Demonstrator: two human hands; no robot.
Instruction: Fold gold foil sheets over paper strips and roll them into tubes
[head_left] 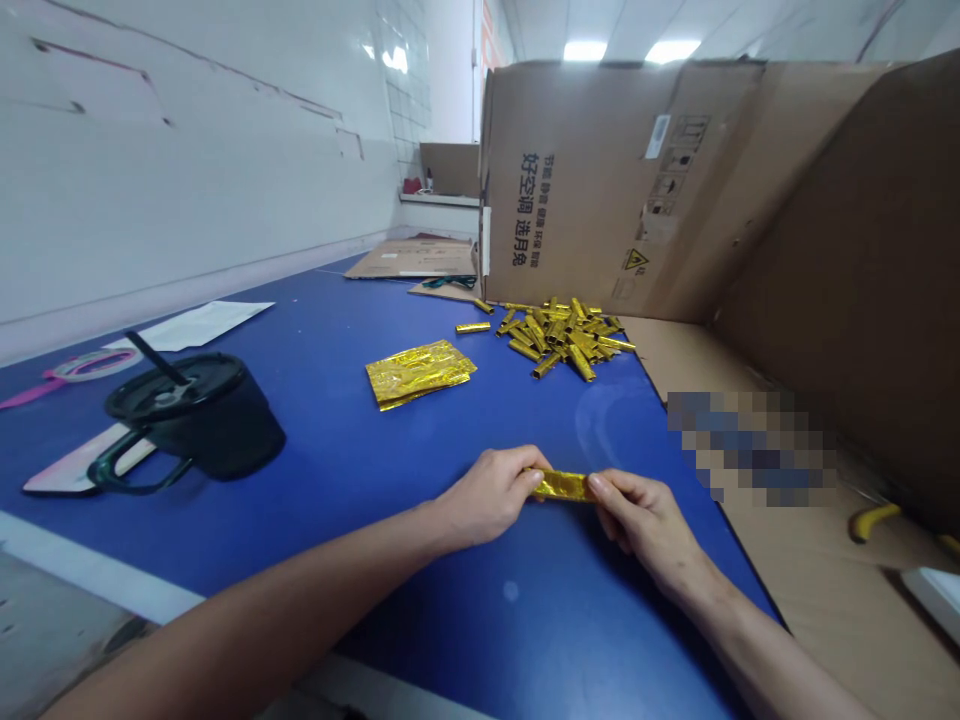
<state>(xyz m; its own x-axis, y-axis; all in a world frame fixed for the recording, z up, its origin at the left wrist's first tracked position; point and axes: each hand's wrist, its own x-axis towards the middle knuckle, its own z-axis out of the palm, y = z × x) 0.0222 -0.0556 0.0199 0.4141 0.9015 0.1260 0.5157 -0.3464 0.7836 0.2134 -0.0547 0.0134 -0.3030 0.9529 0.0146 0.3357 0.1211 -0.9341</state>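
Observation:
Between my two hands a narrow folded strip of gold foil paper (564, 486) is stretched level, just above the blue table. My left hand (491, 497) pinches its left end between thumb and fingers. At the other end, my right hand (640, 515) grips the strip with the thumb on top and the fingers curled beneath. Beyond my left hand lies a stack of flat gold foil sheets (420, 374). Farther back is a heap of rolled or folded gold foil pieces (562, 335), with a single piece (472, 328) lying apart on its left.
A dark lidded mug with a straw (225, 415) stands at the left, near a pink-and-white tape roll (97, 364) and white paper (199, 325). Large cardboard (585, 190) walls the back and right. A banana (874, 522) lies on cardboard at the right.

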